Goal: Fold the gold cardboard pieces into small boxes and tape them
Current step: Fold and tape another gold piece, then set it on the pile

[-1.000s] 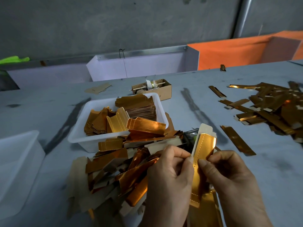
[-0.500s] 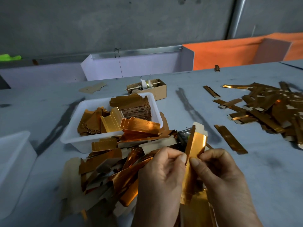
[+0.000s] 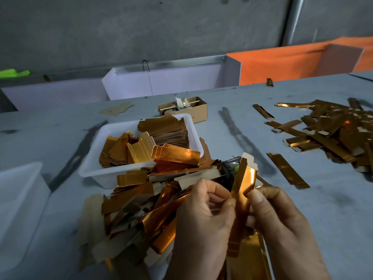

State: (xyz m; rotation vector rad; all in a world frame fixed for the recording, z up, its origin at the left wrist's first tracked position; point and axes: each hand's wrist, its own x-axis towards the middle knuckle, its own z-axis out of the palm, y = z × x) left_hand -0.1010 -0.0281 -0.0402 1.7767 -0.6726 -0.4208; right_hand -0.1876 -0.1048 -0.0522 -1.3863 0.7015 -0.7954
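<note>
I hold one gold cardboard piece upright between both hands, its long sides folded inward into a narrow channel. My left hand pinches its left edge and my right hand pinches its right edge with thumb and fingers. A heap of flat gold pieces lies just left of my hands. Folded long gold boxes are piled at the right of the grey table.
A white tray with stacked gold blanks sits behind the heap. A brown carton with a tape roll stands farther back. A translucent tub is at the left edge. One folded box lies alone right of my hands.
The piece went from nearly flat to folded narrow, its sides brought together between my fingers. My hands stayed in place; the camera shifted slightly.
</note>
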